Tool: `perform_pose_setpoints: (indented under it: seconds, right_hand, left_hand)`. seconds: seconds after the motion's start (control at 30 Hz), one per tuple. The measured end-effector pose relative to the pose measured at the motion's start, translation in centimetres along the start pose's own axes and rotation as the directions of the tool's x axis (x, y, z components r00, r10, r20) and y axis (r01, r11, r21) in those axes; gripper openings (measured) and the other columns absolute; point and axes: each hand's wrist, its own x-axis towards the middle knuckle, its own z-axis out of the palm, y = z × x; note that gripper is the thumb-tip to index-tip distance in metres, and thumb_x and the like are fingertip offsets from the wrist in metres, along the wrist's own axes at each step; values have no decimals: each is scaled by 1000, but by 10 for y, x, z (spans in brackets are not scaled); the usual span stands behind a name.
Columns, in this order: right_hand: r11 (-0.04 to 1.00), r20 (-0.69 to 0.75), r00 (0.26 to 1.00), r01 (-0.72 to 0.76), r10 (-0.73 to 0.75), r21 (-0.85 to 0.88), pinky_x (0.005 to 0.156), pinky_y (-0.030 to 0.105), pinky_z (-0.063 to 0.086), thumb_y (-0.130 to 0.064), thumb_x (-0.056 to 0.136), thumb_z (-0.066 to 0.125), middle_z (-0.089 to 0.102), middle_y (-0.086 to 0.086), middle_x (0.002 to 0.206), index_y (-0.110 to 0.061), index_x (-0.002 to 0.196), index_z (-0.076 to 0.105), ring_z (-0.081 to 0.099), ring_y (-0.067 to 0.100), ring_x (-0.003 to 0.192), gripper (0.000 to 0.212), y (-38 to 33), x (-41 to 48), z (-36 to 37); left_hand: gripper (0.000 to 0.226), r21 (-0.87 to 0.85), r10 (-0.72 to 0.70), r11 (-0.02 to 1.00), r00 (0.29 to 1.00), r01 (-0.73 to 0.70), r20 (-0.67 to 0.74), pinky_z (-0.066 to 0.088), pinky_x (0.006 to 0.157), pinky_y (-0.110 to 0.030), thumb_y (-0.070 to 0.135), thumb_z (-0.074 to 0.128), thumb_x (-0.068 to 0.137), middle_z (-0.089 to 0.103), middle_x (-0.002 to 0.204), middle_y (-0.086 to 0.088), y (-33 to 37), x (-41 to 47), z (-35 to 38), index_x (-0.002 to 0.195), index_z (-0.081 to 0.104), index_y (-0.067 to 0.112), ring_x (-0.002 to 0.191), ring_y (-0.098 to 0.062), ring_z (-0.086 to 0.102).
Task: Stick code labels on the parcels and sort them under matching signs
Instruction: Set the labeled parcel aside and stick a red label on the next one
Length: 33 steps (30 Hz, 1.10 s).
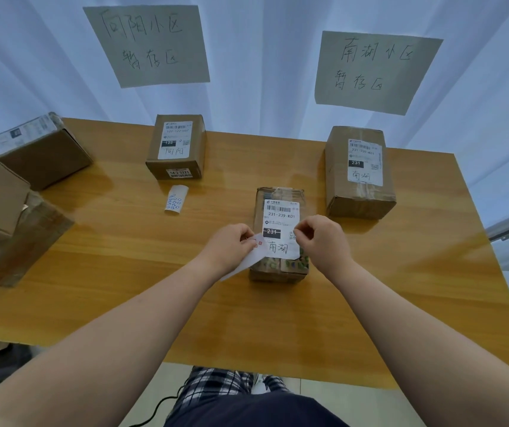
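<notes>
Left hand point(231, 245): pinched backing sheet point(248, 261).
Right hand point(322, 240): fingers curled over parcel point(281, 212); grip could not be told.

Left sign point(146, 44) and right sign point(376, 70) on curtain point(262, 57) behind table point(123, 272); rear-left parcel point(176, 147) below the left sign, rear-right parcel point(359, 174) below the right sign; front parcel point(279, 192) nearer the person, between left hand point(231, 246) and right hand point(321, 238); paper slip point(247, 263) in the left hand, against the front parcel's left side; label strip point(176, 199) just before the rear-left parcel; piled boxes point(43, 152) at the table's left edge

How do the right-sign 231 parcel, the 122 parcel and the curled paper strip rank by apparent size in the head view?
Largest: right-sign 231 parcel.
Then the 122 parcel, set slightly farther back.
Smallest: curled paper strip.
</notes>
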Motion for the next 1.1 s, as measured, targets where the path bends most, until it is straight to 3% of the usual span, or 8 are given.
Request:
perform_pose_setpoints:
  seconds: [0.23,0.43,0.6,0.77,0.93,1.1]
  right_hand:
    - [977,4,997,72,-73,-199,57,25,38,-18,91,57,62,2,86,-9,86,66,55,17,76,13,6,14,25]
    - [921,-84,971,180,-222,-346,45,22,40,-9,78,73,65,3,70,-9,71,67,61,23,61,9,5,21,30]
    - [893,-30,965,227,-259,-388,40,26,44,-10,76,74,63,4,68,-9,67,65,60,23,58,13,3,22,29]
    - [843,114,973,229,-199,-487,48,32,52,-9,80,70,64,3,78,-12,76,67,61,23,70,6,3,25,31]
    - [814,191,967,246,-169,-526,51,28,49,-9,83,67,62,3,84,-13,80,66,58,21,74,5,1,25,31]
    - [795,250,939,334,-236,-506,55,30,47,-17,84,67,60,6,85,-10,79,65,55,22,73,8,4,15,26]
  left_hand:
    - [15,31,58,998,997,-59,52,40,64,-23,23,51,94,60,88,7,-3,21,-5,101,62,15,82,-9,53]
    - [14,29,67,997,994,-70,82,38,64,-24,24,52,94,60,91,5,-6,36,-8,99,61,16,83,-11,52]
    - [14,1,74,997,992,-75,103,37,61,-19,25,52,94,59,91,7,-9,40,-7,101,62,18,84,-9,52]
    - [12,-17,65,998,993,-63,96,40,64,-22,24,53,94,60,92,6,-11,41,-4,99,62,19,85,-11,54]
    - [8,6,49,999,996,-49,79,47,82,-36,27,53,93,63,93,6,-10,41,0,95,61,24,90,-16,57]
    - [8,-9,40,999,997,-40,71,44,77,-34,27,52,93,60,86,9,-9,39,1,92,60,26,85,-14,55]
